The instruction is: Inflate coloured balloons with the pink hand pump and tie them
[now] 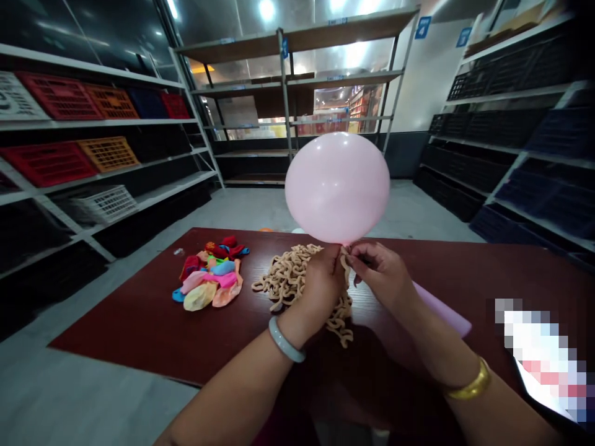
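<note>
An inflated pale pink balloon (337,186) stands upright above the table, its neck pointing down. My left hand (321,275) is closed around the neck. Close beside it, my right hand (383,272) is closed in a pinch by the neck, fingertips touching the balloon's lower end. A short tan strip hangs between the hands; which fingers hold it is unclear. Under and behind my left hand lies a heap of tan, curled, cord-like loops (286,272). Limp balloons (211,279) in several colours are piled to the left.
The dark red-brown table (139,316) carries a lilac tube-shaped object (444,310), partly behind my right forearm. A pixelated bright object (543,359) lies at the right. Shelves with crates (58,164) line the left; dark bins (488,130) fill the right shelves. A metal rack (283,87) stands behind.
</note>
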Action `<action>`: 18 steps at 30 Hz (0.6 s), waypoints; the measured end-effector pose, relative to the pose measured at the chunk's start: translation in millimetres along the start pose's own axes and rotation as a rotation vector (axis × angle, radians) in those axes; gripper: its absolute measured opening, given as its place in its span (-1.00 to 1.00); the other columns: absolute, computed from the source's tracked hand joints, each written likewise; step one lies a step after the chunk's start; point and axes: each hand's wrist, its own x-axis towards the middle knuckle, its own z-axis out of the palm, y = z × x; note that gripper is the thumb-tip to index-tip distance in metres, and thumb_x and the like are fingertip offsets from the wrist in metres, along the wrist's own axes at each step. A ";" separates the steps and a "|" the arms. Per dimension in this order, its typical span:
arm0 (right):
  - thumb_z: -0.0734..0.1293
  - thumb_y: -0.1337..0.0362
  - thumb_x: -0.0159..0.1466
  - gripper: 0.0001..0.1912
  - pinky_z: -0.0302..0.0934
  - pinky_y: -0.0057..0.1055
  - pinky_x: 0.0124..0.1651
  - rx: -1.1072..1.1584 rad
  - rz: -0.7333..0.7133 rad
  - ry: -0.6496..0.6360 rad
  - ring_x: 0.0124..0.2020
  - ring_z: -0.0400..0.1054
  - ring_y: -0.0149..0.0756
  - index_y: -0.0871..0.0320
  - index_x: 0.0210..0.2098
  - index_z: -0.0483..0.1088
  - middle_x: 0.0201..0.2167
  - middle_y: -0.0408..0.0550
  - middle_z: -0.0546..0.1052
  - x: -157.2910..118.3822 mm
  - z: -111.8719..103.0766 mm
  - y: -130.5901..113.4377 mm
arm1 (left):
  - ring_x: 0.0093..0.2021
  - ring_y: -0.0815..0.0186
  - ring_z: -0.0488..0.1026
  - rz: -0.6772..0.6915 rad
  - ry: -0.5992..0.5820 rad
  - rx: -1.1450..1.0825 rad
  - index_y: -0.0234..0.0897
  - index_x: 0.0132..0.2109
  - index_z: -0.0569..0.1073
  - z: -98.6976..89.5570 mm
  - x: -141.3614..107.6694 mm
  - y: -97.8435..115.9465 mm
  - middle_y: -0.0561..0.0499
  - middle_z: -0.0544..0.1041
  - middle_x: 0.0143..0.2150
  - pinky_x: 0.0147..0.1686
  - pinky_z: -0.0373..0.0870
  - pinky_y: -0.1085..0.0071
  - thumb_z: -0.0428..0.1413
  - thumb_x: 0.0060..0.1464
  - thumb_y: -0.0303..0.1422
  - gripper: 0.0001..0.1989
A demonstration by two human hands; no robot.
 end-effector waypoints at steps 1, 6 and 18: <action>0.32 0.24 0.21 -0.89 0.26 -0.41 -0.42 -0.054 -0.007 0.039 -0.44 0.35 -0.34 0.13 -0.42 0.37 -0.42 -0.10 0.46 -0.7 0.7 -0.8 | -0.33 0.28 0.38 -0.017 0.005 -0.039 -0.26 -0.24 0.48 2.3 0.0 2.0 -0.03 0.47 -0.37 -0.25 0.27 0.40 -0.03 0.18 -0.40 -0.82; 0.29 0.31 0.23 -0.94 0.22 -0.36 -0.30 -0.351 -0.164 0.241 -0.39 0.31 -0.30 0.12 -0.39 0.31 -0.43 -0.11 0.43 -4.0 4.0 -4.3 | -0.41 0.31 0.36 -0.118 0.060 -0.244 -0.25 -0.28 0.49 12.7 -1.0 8.7 0.03 0.43 -0.48 -0.28 0.29 0.42 -0.01 0.20 -0.31 -0.79; 0.28 0.38 0.26 -0.91 0.26 -0.27 -0.07 -0.232 -0.176 0.171 -0.18 0.36 -0.22 0.10 -0.27 0.41 -0.26 -0.02 0.49 -3.6 5.0 -5.9 | -0.26 0.26 0.44 -0.120 0.106 -0.226 -0.25 -0.24 0.57 6.2 1.2 -3.2 -0.02 0.55 -0.32 -0.16 0.33 0.39 0.09 0.13 -0.30 -0.81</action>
